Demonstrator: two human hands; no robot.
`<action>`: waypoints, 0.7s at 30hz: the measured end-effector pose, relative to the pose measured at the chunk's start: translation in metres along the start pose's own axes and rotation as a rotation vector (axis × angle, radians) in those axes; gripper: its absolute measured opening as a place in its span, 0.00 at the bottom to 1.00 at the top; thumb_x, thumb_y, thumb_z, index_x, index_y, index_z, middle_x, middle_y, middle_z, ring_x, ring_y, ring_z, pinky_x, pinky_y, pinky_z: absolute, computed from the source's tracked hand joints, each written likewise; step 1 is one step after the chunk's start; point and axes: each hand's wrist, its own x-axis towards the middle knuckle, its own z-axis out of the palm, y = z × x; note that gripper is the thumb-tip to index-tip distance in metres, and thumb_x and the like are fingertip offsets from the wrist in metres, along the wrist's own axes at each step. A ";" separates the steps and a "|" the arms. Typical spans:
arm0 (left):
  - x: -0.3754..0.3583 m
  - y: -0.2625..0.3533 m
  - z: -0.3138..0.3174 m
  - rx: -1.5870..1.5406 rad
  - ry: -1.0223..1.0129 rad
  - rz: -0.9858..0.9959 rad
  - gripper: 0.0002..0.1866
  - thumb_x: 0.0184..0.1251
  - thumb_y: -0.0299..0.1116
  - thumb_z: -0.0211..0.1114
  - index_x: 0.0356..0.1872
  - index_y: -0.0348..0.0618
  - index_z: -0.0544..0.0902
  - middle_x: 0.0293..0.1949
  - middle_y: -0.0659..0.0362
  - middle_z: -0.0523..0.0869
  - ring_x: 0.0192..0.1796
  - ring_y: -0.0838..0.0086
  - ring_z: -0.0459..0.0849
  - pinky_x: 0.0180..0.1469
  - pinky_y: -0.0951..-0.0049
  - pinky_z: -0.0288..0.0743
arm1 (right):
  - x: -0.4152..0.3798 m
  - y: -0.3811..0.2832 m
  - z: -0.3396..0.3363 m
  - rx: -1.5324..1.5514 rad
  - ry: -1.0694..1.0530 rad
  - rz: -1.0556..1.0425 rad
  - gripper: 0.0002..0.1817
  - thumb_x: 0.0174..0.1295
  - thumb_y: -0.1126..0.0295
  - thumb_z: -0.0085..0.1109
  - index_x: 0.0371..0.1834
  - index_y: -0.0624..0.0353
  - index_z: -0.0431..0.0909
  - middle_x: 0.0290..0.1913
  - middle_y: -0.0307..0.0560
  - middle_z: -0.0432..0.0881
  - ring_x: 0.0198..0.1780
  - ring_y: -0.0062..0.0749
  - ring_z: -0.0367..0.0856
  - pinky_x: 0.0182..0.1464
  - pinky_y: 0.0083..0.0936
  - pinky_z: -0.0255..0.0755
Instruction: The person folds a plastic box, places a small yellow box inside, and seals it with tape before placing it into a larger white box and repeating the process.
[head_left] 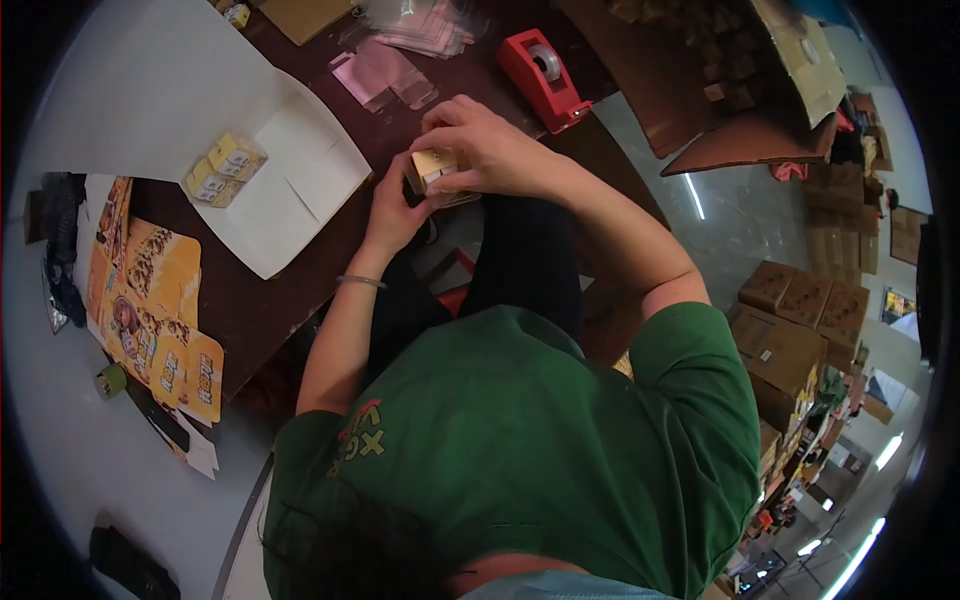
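Observation:
Between my two hands is a small yellow box (pixel 434 160), held just over the table's near edge. My left hand (pixel 398 205) grips it from the left and below, fingers curled round its side. From above and the right, my right hand (pixel 482 145) closes on the same box and covers part of it. A pale patch shows on the box below its yellow top. To the left, several similar small yellow boxes (pixel 226 170) stand grouped in an open white carton (pixel 310 165).
A red tape dispenser (pixel 545 80) stands right of clear plastic sleeves (pixel 385 75) on the dark table (pixel 270 320). Flat orange printed cartons (pixel 150 310) lie at left. An open cardboard box (pixel 745 140) is at upper right; stacked cartons (pixel 780 345) stand on the floor.

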 end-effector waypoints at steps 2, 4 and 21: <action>0.000 0.008 0.000 0.031 0.024 0.023 0.32 0.53 0.27 0.76 0.60 0.42 0.73 0.53 0.54 0.82 0.58 0.63 0.82 0.62 0.67 0.73 | -0.010 0.005 0.006 0.312 0.143 0.091 0.27 0.61 0.55 0.68 0.59 0.59 0.80 0.53 0.50 0.80 0.58 0.42 0.76 0.60 0.35 0.71; 0.001 0.009 -0.001 0.037 0.011 -0.004 0.33 0.52 0.27 0.76 0.61 0.42 0.72 0.55 0.53 0.82 0.59 0.64 0.81 0.63 0.67 0.72 | -0.017 0.011 0.009 0.642 0.284 0.319 0.24 0.65 0.56 0.65 0.59 0.60 0.81 0.52 0.48 0.80 0.56 0.34 0.78 0.57 0.30 0.72; 0.017 0.035 0.001 -0.500 0.005 -0.189 0.15 0.73 0.31 0.59 0.56 0.36 0.81 0.48 0.59 0.86 0.49 0.79 0.82 0.54 0.78 0.75 | -0.037 -0.027 0.041 0.028 0.604 -0.145 0.16 0.58 0.76 0.66 0.51 0.55 0.83 0.42 0.47 0.84 0.40 0.44 0.83 0.44 0.31 0.78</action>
